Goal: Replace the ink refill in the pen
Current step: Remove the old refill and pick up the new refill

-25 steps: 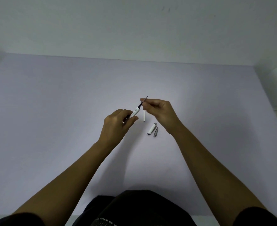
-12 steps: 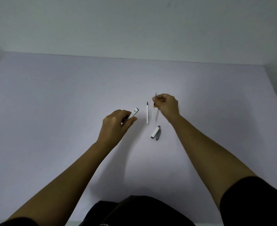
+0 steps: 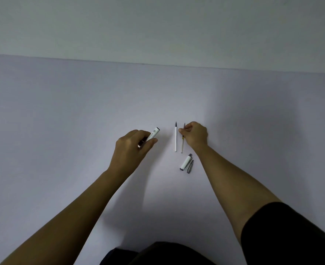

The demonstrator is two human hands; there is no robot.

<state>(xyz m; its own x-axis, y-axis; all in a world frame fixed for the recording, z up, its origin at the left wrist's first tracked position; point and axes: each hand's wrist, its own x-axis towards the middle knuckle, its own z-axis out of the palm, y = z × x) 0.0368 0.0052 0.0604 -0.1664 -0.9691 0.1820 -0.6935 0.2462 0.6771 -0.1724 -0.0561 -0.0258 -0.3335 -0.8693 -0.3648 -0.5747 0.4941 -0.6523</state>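
My left hand [image 3: 132, 147] is closed around the white pen barrel [image 3: 153, 134], whose open dark end points up and to the right. A white ink refill [image 3: 175, 138] with a dark tip lies on the table between my hands. Just right of it is a second, yellowish refill [image 3: 182, 143], and my right hand [image 3: 195, 134] pinches it near its upper end while its lower end rests on the table. Below them lie the white pen cap [image 3: 185, 162] and a small grey tip piece [image 3: 190, 166], side by side.
Everything rests on a pale lilac table [image 3: 81, 111] that meets a white wall [image 3: 158, 25] at the back. My dark clothing [image 3: 158, 253] shows at the bottom edge.
My right hand drew the yellowish refill out of the barrel, carried it right and lowered it beside the white refill on the table. My left hand stays holding the barrel.
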